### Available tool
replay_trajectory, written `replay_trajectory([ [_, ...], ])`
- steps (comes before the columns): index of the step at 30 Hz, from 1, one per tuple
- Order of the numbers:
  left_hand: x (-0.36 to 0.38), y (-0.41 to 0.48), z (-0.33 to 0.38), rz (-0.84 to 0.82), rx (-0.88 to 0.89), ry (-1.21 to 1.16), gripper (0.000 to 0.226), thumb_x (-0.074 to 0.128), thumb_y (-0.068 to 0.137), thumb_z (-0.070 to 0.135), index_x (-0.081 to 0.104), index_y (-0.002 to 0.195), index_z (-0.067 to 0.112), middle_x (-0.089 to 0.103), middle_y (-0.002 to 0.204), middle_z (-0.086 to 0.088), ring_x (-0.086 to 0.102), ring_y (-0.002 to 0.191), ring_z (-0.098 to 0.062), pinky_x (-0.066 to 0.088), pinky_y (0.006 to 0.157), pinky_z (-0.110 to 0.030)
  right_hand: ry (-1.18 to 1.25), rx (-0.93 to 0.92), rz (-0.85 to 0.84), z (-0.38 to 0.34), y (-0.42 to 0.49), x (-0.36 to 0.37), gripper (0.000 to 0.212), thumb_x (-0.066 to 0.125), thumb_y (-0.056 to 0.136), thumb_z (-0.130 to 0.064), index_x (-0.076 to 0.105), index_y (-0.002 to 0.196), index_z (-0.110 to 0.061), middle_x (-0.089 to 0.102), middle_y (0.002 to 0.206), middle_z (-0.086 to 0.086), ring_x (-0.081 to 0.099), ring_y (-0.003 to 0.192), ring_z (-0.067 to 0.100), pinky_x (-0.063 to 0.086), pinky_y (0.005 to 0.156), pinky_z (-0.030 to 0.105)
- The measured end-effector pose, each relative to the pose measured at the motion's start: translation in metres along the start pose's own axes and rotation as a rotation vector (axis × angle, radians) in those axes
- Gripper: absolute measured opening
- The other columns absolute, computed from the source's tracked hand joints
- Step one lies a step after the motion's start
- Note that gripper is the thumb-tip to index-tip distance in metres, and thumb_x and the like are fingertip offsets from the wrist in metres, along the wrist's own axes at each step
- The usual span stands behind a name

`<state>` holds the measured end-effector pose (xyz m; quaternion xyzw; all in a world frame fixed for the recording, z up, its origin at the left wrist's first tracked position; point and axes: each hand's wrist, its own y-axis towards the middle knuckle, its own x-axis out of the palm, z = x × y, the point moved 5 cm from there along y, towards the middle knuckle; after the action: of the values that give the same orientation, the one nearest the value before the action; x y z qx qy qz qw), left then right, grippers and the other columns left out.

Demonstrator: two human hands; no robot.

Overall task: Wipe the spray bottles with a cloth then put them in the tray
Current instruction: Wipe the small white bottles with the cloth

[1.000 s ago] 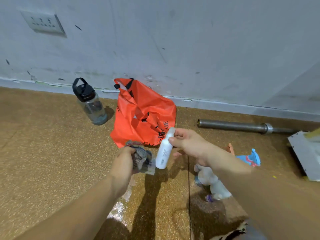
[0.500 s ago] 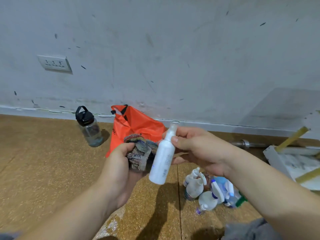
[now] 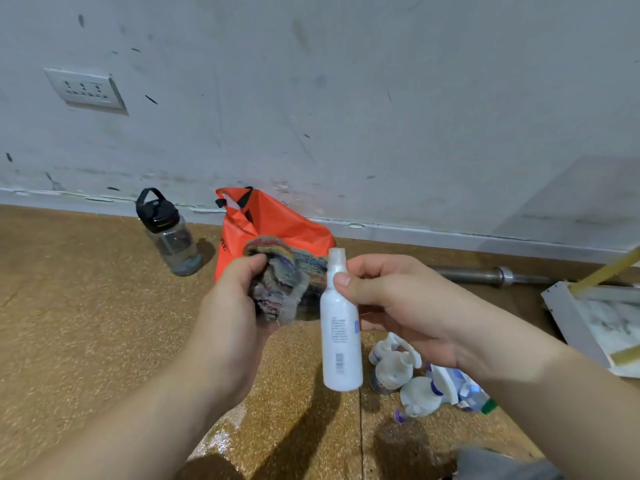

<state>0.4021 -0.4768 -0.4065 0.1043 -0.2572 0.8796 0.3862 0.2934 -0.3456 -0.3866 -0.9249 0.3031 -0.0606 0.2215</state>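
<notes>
View: the head camera looks down past two bare forearms at a speckled brown floor (image 3: 86, 323) and a scuffed grey wall.

Right hand: the right hand (image 3: 398, 306) pinches a white spray bottle (image 3: 340, 341) at its neck, with the thumb in front and the fingers curled behind. The bottle hangs almost upright in the air, cap uppermost.

Left hand: the left hand (image 3: 235, 306) clutches a bunched multicoloured cloth (image 3: 280, 282) just left of the bottle's neck. Whether cloth and bottle touch cannot be told.

Other bottles: a small heap of spray bottles (image 3: 405, 372) lies on the floor below the right wrist.

Tray: a white tray (image 3: 568, 317) sits on the floor at the far right, partly cut off and well apart from the held bottle. No bottle shows in the part in view.

Background: an orange bag (image 3: 277, 223) and a clear water bottle (image 3: 169, 237) stand by the wall. A steel bar (image 3: 485, 273) lies along the wall, and a wall socket (image 3: 86, 88) is at upper left.

Just changed: a second ago the bottle leaned low over the floor in front of the bag. Both hands have since risen nearer the camera, the bottle has straightened, and the cloth has come alongside it.

Meaning: wiping of this bottle looks to be starting or under way. It is not yet ready for the tray, and the heap still waits.
</notes>
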Motion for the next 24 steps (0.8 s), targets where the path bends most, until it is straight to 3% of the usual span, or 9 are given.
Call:
replay_trajectory([
  [2, 0.006, -0.002, -0.001, -0.009, 0.09, 0.263, 0.026, 0.049, 0.106, 0.017, 0.074, 0.1, 0.02, 0.08, 0.081, 0.008, 0.07, 0.099, -0.018, 0.054, 0.076, -0.031, 0.001, -0.037, -0.018, 0.001, 0.002, 0.005, 0.008, 0.069, 0.095, -0.008, 0.073, 0.092, -0.014, 0.07, 0.087, 0.007, 0.062, 0.084, 0.021, 0.05, 0.082, 0.04],
  [3, 0.011, -0.007, -0.003, -0.099, 0.175, 0.428, 0.024, 0.053, 0.104, 0.019, 0.073, 0.103, 0.032, 0.079, 0.086, 0.013, 0.069, 0.099, -0.01, 0.055, 0.078, -0.027, -0.014, -0.075, -0.008, 0.001, 0.001, 0.007, 0.015, 0.067, 0.093, 0.001, 0.072, 0.091, -0.013, 0.068, 0.084, 0.009, 0.061, 0.079, 0.021, 0.051, 0.075, 0.035],
  [5, 0.017, -0.02, -0.014, -0.311, 0.284, 0.649, 0.033, 0.052, 0.099, 0.032, 0.059, 0.122, 0.053, 0.073, 0.117, 0.018, 0.065, 0.116, -0.003, 0.051, 0.101, -0.032, -0.145, -0.175, 0.067, 0.001, -0.001, 0.008, 0.029, 0.057, 0.088, 0.015, 0.07, 0.087, -0.011, 0.064, 0.076, 0.008, 0.057, 0.064, 0.015, 0.047, 0.06, 0.025],
  [7, 0.011, -0.023, -0.021, -0.371, 0.272, 0.618, 0.041, 0.049, 0.099, 0.036, 0.05, 0.134, 0.056, 0.066, 0.131, 0.019, 0.058, 0.129, -0.004, 0.044, 0.112, -0.039, -0.304, -0.235, 0.115, 0.001, -0.005, 0.01, 0.034, 0.049, 0.087, 0.014, 0.07, 0.089, -0.013, 0.057, 0.066, 0.003, 0.045, 0.051, 0.01, 0.039, 0.051, 0.021],
  [11, 0.012, -0.02, -0.022, -0.316, 0.201, 0.365, 0.028, 0.059, 0.099, 0.035, 0.065, 0.111, 0.059, 0.073, 0.119, 0.014, 0.066, 0.117, -0.004, 0.053, 0.096, -0.026, -0.41, -0.298, 0.098, 0.0, -0.008, 0.02, 0.036, 0.046, 0.091, 0.005, 0.069, 0.093, -0.024, 0.057, 0.07, -0.009, 0.048, 0.055, 0.004, 0.04, 0.058, 0.015],
  [14, 0.011, -0.019, -0.025, -0.21, 0.171, 0.26, 0.025, 0.055, 0.104, 0.032, 0.068, 0.112, 0.052, 0.077, 0.114, 0.007, 0.071, 0.11, -0.011, 0.055, 0.096, -0.039, -0.544, -0.422, 0.118, -0.004, -0.006, 0.027, 0.03, 0.046, 0.088, -0.005, 0.067, 0.1, -0.022, 0.064, 0.089, -0.004, 0.062, 0.078, 0.011, 0.052, 0.074, 0.03],
  [16, 0.012, -0.016, -0.024, -0.199, 0.183, 0.234, 0.026, 0.047, 0.106, 0.023, 0.068, 0.118, 0.034, 0.079, 0.108, 0.003, 0.073, 0.1, -0.011, 0.057, 0.084, -0.029, -0.62, -0.446, 0.116, -0.008, -0.005, 0.028, 0.026, 0.048, 0.087, -0.005, 0.065, 0.1, -0.018, 0.065, 0.089, 0.002, 0.06, 0.08, 0.018, 0.054, 0.076, 0.039],
  [20, 0.009, -0.013, -0.009, -0.147, 0.339, 0.445, 0.016, 0.055, 0.104, 0.016, 0.07, 0.099, 0.018, 0.066, 0.068, -0.001, 0.058, 0.057, -0.012, 0.046, 0.05, -0.023, -0.744, -0.365, 0.03, -0.012, -0.005, 0.025, 0.026, 0.047, 0.085, -0.003, 0.063, 0.098, -0.019, 0.064, 0.078, -0.001, 0.054, 0.065, 0.01, 0.049, 0.064, 0.028],
  [24, 0.004, -0.014, 0.0, -0.042, 0.502, 0.621, 0.035, 0.049, 0.105, 0.02, 0.062, 0.074, 0.016, 0.061, 0.056, 0.003, 0.055, 0.052, -0.009, 0.043, 0.05, -0.017, -0.652, -0.32, -0.001, -0.011, -0.005, 0.027, 0.011, 0.054, 0.092, -0.005, 0.06, 0.09, -0.014, 0.052, 0.068, 0.004, 0.041, 0.057, 0.011, 0.039, 0.057, 0.027],
])
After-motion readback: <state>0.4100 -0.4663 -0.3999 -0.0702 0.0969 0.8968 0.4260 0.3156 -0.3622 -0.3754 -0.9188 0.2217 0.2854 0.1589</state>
